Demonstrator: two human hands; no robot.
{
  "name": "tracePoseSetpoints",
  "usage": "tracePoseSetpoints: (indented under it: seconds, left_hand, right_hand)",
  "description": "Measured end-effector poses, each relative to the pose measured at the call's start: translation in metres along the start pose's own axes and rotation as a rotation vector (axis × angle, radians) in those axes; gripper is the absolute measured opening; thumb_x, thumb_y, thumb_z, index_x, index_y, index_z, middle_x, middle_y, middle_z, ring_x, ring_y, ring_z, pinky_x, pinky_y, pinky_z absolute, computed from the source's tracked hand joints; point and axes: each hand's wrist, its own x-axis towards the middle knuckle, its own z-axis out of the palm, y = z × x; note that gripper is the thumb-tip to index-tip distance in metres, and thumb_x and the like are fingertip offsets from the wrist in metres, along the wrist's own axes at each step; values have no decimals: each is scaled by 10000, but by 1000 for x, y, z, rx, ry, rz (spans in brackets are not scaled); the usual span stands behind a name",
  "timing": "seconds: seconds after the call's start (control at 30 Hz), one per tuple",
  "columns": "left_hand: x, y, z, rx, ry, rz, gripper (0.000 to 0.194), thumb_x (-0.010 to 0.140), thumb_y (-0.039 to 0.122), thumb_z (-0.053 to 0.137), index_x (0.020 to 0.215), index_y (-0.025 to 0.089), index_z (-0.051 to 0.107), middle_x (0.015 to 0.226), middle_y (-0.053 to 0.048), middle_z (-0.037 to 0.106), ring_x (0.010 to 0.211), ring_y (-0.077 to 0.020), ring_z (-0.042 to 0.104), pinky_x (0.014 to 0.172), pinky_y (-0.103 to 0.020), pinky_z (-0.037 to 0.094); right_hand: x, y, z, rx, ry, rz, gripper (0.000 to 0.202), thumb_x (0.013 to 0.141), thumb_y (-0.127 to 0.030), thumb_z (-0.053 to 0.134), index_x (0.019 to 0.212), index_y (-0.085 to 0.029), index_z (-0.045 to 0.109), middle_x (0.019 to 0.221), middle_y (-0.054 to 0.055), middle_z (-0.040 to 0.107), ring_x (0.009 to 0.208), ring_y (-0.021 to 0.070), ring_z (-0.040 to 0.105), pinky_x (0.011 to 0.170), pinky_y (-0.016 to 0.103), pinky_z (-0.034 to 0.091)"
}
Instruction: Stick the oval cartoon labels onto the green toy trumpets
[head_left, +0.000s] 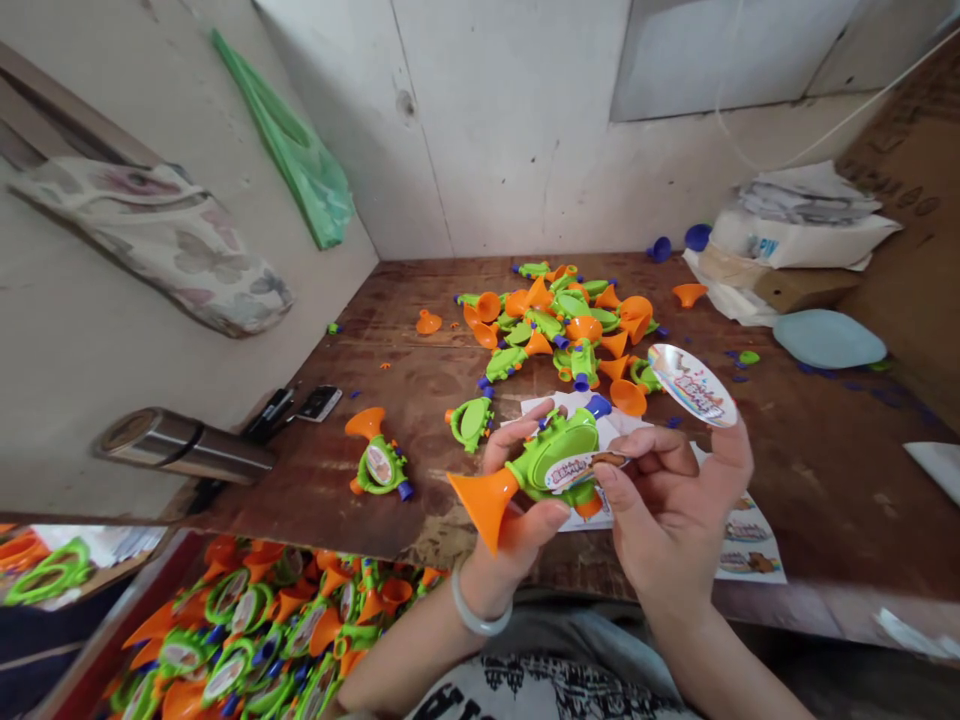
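My left hand point(517, 520) holds a green toy trumpet point(551, 455) with an orange bell and a blue mouthpiece, its bell towards the lower left. My right hand point(667, 500) pinches an oval printed sticker point(574, 472) between thumb and finger. That sticker lies against the lower part of the trumpet's flat oval face; whether it is stuck down I cannot tell. A second oval sticker point(694, 385) clings to a raised fingertip of the right hand. Under the hands are sticker sheets point(750, 545), partly hidden.
A heap of toy trumpets point(555, 320) covers the table's back middle. One stickered trumpet point(380, 465) lies to the left. Below the left edge, a box point(67, 665) is full of trumpets. A steel flask point(187, 445), a phone point(319, 403) and a pale blue dish point(829, 340) stand around.
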Motion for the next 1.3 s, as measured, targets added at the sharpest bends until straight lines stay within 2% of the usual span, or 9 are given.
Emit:
tracePoseSetpoints:
  seconds: [0.27, 0.5, 1.07, 1.23, 1.3]
  left_hand:
    - [-1, -3, -3, -7, -80, -5, 506, 907, 417, 816, 1347, 350, 574, 1618, -93, 503, 1474, -360, 538, 1241, -581, 419]
    - [2, -9, -1, -47, -70, 55, 496, 914, 359, 810, 1354, 311, 585, 1600, -107, 538, 1508, -375, 494, 1267, -620, 374]
    - [2, -9, 3, -69, -10, 36, 396, 949, 323, 765, 1315, 299, 616, 1582, -104, 565, 1507, -375, 502, 1259, -635, 392]
    - [3, -9, 3, -52, -21, 115, 359, 972, 313, 728, 1310, 334, 609, 1560, -82, 585, 1450, -332, 572, 1211, -602, 462]
    - [3, -9, 2, -15, -37, 157, 370, 977, 294, 714, 1326, 340, 598, 1571, -80, 571, 1468, -328, 552, 1218, -597, 451]
  right_hand:
    - [1, -2, -1, -40, -21, -4, 850, 906, -80, 717, 1579, -436, 339, 997, -13, 623, 844, 144, 671, 751, 274, 659]
    - [1, 0, 4, 30, 38, -2, 806, 905, -117, 743, 1550, -443, 387, 976, -38, 630, 835, 129, 669, 748, 260, 647]
    - [0, 1, 4, 97, 6, 11, 852, 887, -8, 712, 1528, -489, 424, 1016, -54, 646, 905, 86, 666, 822, 191, 624]
    - [5, 2, 4, 55, -10, -61, 819, 917, -3, 655, 1556, -438, 383, 993, -52, 659, 871, 90, 668, 774, 192, 624]
    - [10, 1, 4, 12, -18, -104, 797, 925, -8, 650, 1550, -416, 371, 949, -60, 670, 834, 102, 675, 734, 208, 623]
